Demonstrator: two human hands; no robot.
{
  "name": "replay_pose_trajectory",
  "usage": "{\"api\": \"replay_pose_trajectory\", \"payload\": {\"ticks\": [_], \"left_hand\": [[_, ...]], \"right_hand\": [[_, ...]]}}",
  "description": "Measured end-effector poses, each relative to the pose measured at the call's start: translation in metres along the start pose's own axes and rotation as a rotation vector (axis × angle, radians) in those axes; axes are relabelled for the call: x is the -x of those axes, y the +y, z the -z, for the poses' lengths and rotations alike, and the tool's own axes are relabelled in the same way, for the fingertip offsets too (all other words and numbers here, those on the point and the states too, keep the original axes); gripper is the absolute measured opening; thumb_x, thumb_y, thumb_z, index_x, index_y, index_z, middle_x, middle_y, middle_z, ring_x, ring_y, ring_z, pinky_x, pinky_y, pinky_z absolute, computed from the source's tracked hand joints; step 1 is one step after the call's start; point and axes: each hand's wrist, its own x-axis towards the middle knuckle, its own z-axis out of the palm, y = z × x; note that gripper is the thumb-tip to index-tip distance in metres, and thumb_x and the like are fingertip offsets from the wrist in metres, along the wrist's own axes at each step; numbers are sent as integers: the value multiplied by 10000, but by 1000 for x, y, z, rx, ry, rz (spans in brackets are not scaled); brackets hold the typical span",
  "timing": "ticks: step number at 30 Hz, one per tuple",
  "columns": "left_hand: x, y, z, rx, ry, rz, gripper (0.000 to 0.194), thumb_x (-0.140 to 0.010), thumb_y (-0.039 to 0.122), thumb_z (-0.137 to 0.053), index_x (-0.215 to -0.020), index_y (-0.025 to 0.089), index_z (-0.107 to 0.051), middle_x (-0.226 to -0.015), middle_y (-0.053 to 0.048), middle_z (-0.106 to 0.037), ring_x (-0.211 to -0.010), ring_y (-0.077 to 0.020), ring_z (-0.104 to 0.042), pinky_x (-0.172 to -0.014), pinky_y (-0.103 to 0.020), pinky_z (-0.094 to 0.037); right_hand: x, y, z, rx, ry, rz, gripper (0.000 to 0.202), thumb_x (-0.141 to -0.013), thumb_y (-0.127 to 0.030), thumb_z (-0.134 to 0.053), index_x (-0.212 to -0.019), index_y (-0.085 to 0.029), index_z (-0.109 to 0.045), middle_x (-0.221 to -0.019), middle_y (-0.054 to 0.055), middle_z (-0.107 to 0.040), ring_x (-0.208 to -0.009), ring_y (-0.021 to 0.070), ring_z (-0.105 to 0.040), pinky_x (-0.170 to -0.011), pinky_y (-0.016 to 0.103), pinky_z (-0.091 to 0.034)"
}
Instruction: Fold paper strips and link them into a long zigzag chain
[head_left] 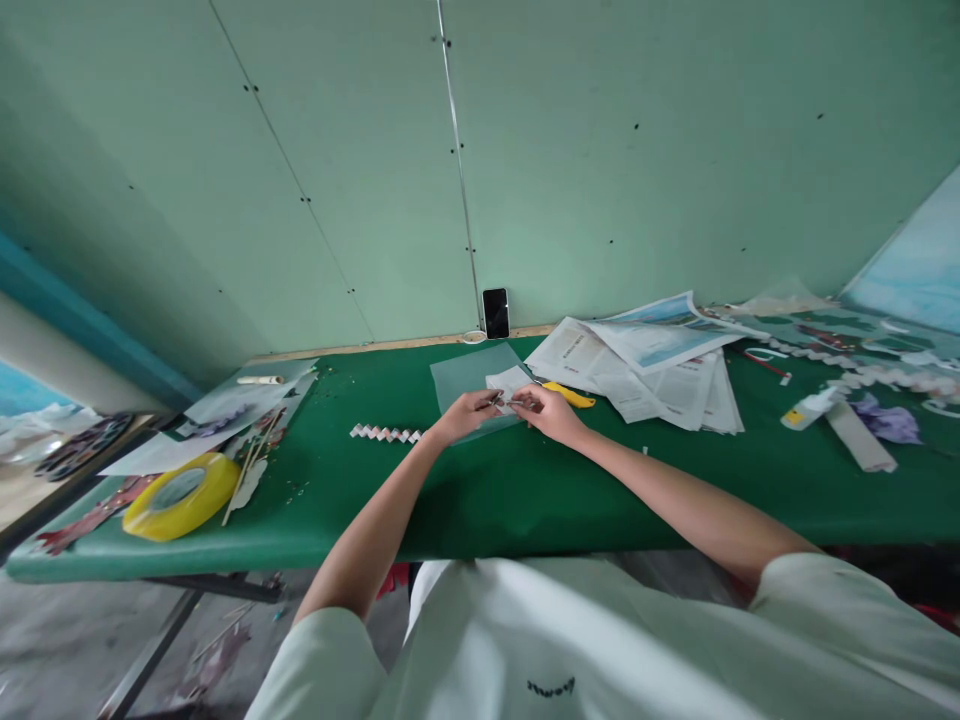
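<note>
Both hands meet over a white paper piece [510, 380] and a translucent sheet [459, 372] on the green table [517, 500]. My left hand [466, 415] has its fingers pinched on something small that I cannot make out. My right hand [551, 412] is pinched on a small, thin item, also too small to name, its fingertips almost touching those of the left. A zigzag folded strip [386, 433] lies just left of my left hand. Beyond my right hand rests a yellow-handled tool [570, 395], partly beside the paper.
A phone [496, 313] leans upright on the wall behind. Printed sheets [652, 385] spread to the right, with a glue bottle [808, 408], purple cloth [889, 418] and long folded strips [892, 378] beyond. At left are a yellow tape roll [181, 495], sticks [253, 465] and papers.
</note>
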Motion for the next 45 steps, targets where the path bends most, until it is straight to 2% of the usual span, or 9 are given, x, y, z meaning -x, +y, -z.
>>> {"api": "replay_pose_trajectory", "payload": {"ticks": [3, 6, 17, 24, 30, 33, 37, 41, 45], "left_hand": [[2, -1, -1, 84, 12, 10, 547, -797, 482, -837, -1195, 133, -698, -1175, -158, -755, -1010, -295, -752, -903, -399, -598], [3, -2, -3, 138, 51, 31, 609, -772, 502, -877, -1207, 130, -670, -1174, -178, -755, -989, -301, -770, -907, -426, -610], [4, 3, -13, 169, 77, 50, 576, -767, 500, -898, -1135, 175, -598, -969, -99, -773, -874, -266, -795, -876, -423, -638], [2, 0, -14, 186, 86, 59, 564, -753, 498, -903, -1086, 184, -573, -974, -94, -751, -873, -257, -789, -857, -411, -641], [1, -2, -14, -7, 144, -55, 492, -740, 441, -895, -1011, 182, -576, -993, -74, -702, -865, -203, -739, -802, -340, -616], [3, 4, -15, -181, 172, -82, 407, -801, 426, -830, -1019, 191, -578, -998, -49, -696, -758, -150, -694, -716, -271, -562], [8, 14, -17, -308, 192, -88, 298, -876, 414, -741, -1002, 203, -574, -835, 3, -675, -621, -126, -626, -603, -231, -473], [9, 13, -20, -416, 227, -144, 204, -906, 364, -695, -973, 207, -583, -777, 12, -678, -625, -131, -631, -621, -229, -469], [8, 6, -21, -469, 269, -209, 179, -906, 341, -698, -1010, 220, -616, -931, -16, -745, -770, -156, -709, -739, -248, -535]], "right_hand": [[0, -1, -1, -109, 0, -58, 432, -898, -621, -724, -1055, -219, -686, -827, 60, -746, -667, 227, -715, -547, 323, -589], [-1, -2, -3, -211, 34, -98, 470, -844, -619, -781, -1058, -217, -667, -835, 57, -739, -673, 224, -702, -516, 317, -584], [-4, -3, -4, -305, 39, -128, 476, -786, -573, -844, -1031, -208, -661, -813, 50, -735, -658, 210, -687, -494, 303, -569], [-4, 3, -5, -277, 31, -111, 475, -816, -578, -817, -1070, -206, -668, -878, 70, -755, -683, 213, -690, -495, 300, -567], [-2, -1, -4, -234, 25, -99, 479, -820, -589, -813, -1072, -206, -673, -876, 75, -745, -676, 215, -678, -498, 309, -572], [0, -7, -3, -190, -4, -85, 470, -834, -601, -798, -1076, -212, -690, -826, 65, -724, -661, 217, -669, -512, 320, -577], [1, -8, -1, -155, -28, -63, 431, -873, -610, -759, -1069, -231, -699, -788, 45, -703, -619, 199, -653, -528, 320, -578], [1, -6, 0, -141, -28, -62, 418, -877, -606, -758, -1059, -235, -696, -837, 52, -720, -613, 189, -650, -531, 317, -576], [2, -5, -1, -138, -20, -56, 417, -879, -603, -757, -1064, -235, -696, -879, 61, -737, -632, 195, -668, -534, 316, -582]]}}
